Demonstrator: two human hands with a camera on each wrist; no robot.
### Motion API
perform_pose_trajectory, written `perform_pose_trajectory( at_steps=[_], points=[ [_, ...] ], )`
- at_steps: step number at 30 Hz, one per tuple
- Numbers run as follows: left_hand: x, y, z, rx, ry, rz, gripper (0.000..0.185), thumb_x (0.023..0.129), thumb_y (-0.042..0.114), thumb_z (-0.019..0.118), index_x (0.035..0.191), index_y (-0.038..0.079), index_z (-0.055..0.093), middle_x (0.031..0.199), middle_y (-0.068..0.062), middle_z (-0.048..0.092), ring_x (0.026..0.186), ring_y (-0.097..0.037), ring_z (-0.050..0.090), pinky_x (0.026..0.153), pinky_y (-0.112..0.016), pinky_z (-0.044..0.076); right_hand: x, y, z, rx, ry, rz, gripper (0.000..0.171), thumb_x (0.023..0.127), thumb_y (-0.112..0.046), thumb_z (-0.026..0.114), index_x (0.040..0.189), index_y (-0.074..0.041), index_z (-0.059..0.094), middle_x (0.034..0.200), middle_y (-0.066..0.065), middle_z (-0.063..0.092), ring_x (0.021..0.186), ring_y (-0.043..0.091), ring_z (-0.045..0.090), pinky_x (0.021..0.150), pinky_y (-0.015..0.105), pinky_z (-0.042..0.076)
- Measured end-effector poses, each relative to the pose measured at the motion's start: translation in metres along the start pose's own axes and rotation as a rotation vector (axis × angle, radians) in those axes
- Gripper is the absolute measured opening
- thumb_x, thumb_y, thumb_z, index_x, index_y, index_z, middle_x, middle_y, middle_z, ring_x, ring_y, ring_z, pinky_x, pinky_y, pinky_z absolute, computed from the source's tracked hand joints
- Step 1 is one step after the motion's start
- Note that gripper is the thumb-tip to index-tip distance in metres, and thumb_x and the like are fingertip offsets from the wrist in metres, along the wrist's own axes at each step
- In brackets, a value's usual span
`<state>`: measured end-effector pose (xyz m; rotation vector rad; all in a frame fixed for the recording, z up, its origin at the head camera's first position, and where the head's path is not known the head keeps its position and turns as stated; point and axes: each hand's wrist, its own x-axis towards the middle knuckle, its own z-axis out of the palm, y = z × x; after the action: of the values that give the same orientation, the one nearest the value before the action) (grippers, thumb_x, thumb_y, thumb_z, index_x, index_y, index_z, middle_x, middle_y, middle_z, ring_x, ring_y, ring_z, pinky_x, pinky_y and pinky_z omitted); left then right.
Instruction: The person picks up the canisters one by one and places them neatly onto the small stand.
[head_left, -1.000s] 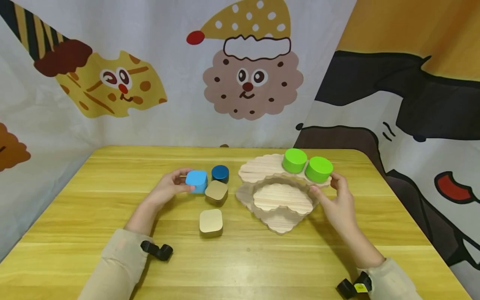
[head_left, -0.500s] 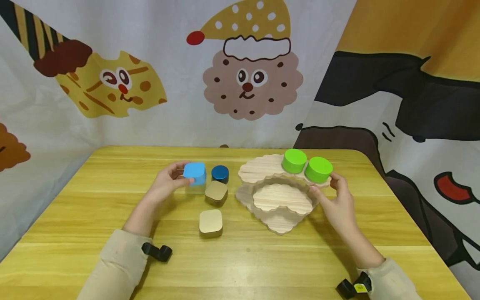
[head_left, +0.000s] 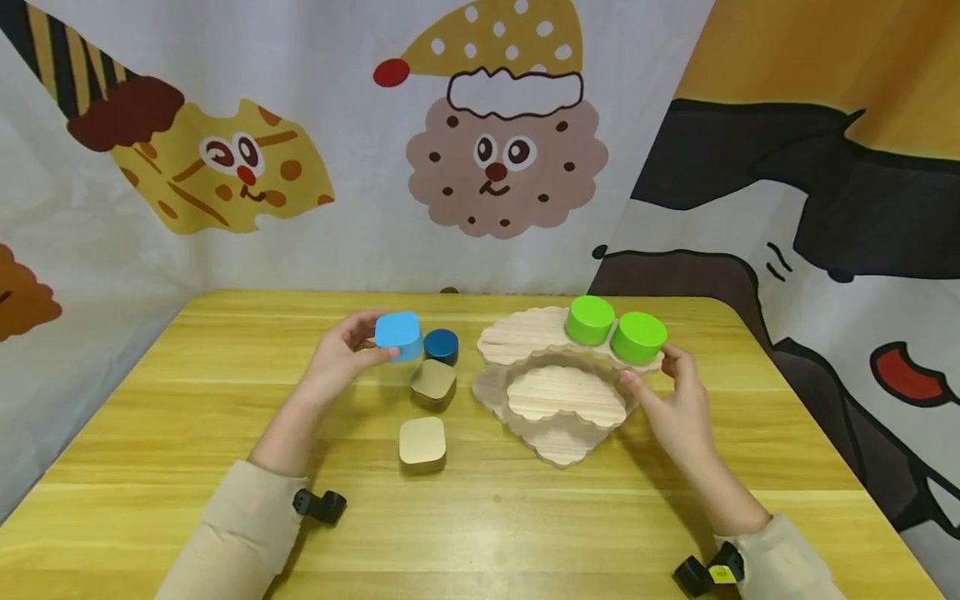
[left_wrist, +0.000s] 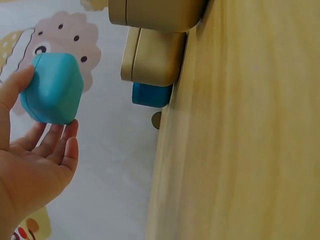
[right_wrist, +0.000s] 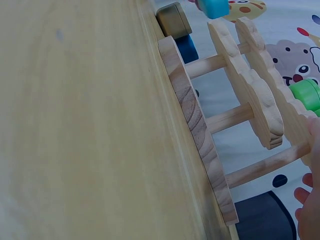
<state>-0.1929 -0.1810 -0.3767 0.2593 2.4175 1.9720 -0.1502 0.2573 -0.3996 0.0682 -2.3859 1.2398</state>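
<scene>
My left hand point(head_left: 337, 358) pinches a small light-blue lidded box point(head_left: 399, 336) with rounded corners between thumb and fingers. In the left wrist view that box point(left_wrist: 54, 89) is held up off the table. On the right, my right hand point(head_left: 682, 408) grips the edge of the top tier of a tiered wooden stand point(head_left: 521, 335) with scalloped shelves. Two round green boxes point(head_left: 590, 321) sit side by side on that tier, near my right fingers. The right wrist view shows dowels point(right_wrist: 232, 118) joining the shelves to the base point(right_wrist: 192, 120).
A round dark-blue box point(head_left: 441, 347) stands just right of the held box. In front of it are two gold boxes point(head_left: 432, 384), one nearer the person. All rest on a wooden table point(head_left: 495, 533), with a cartoon-printed cloth point(head_left: 337, 258) hanging behind.
My left hand has lifted the light-blue box off the table, away from beside the gold box, and now shifts it slightly right. The right hand and the stand have stayed put.
</scene>
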Motion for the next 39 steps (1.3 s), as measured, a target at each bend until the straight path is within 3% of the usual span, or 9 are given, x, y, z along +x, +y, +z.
perform_pose_trajectory(
  at_steps=[8,15,23,34,39],
  points=[
    [-0.005,0.015,0.010,0.017,0.017,0.033,0.061,0.082,0.012,0.077,0.135,0.002,0.049,0.120,-0.016,0.057,0.106,-0.024,0.052,0.087,-0.026,0.045,0.000,-0.001,-0.001,-0.001,-0.004,-0.007,0.065,0.086,-0.021,0.074,0.135,0.004,0.040,0.127,0.026,0.050,0.115,0.039,0.044,0.095,0.058,0.033],
    [-0.003,0.023,0.022,-0.009,0.028,0.070,0.059,0.079,0.010,0.079,0.131,0.002,0.052,0.117,-0.014,0.058,0.105,-0.023,0.052,0.094,-0.042,0.041,0.000,-0.001,-0.001,0.004,-0.007,-0.005,0.065,0.086,-0.021,0.074,0.135,0.003,0.040,0.128,0.025,0.049,0.116,0.039,0.043,0.095,0.058,0.032],
    [-0.005,0.031,0.044,-0.024,0.005,0.110,0.058,0.076,0.008,0.081,0.127,0.003,0.055,0.113,-0.013,0.060,0.103,-0.023,0.053,0.095,-0.051,0.037,0.000,-0.002,-0.001,0.004,-0.010,-0.005,0.064,0.086,-0.021,0.074,0.135,0.004,0.040,0.128,0.026,0.049,0.116,0.039,0.043,0.095,0.058,0.033],
    [-0.008,0.050,0.072,-0.044,-0.011,0.151,0.056,0.076,0.008,0.080,0.127,0.004,0.056,0.110,-0.011,0.063,0.101,-0.026,0.055,0.090,-0.045,0.042,0.000,-0.002,-0.001,0.006,-0.013,0.008,0.065,0.086,-0.023,0.074,0.136,0.003,0.040,0.128,0.026,0.049,0.116,0.039,0.042,0.095,0.058,0.032],
    [-0.008,0.056,0.083,-0.045,-0.035,0.162,0.056,0.076,0.011,0.081,0.127,0.007,0.057,0.110,-0.009,0.063,0.101,-0.027,0.055,0.091,-0.049,0.041,0.000,-0.001,-0.001,0.010,-0.010,0.003,0.065,0.086,-0.022,0.074,0.136,0.002,0.040,0.127,0.025,0.050,0.116,0.039,0.043,0.095,0.058,0.032]
  ],
)
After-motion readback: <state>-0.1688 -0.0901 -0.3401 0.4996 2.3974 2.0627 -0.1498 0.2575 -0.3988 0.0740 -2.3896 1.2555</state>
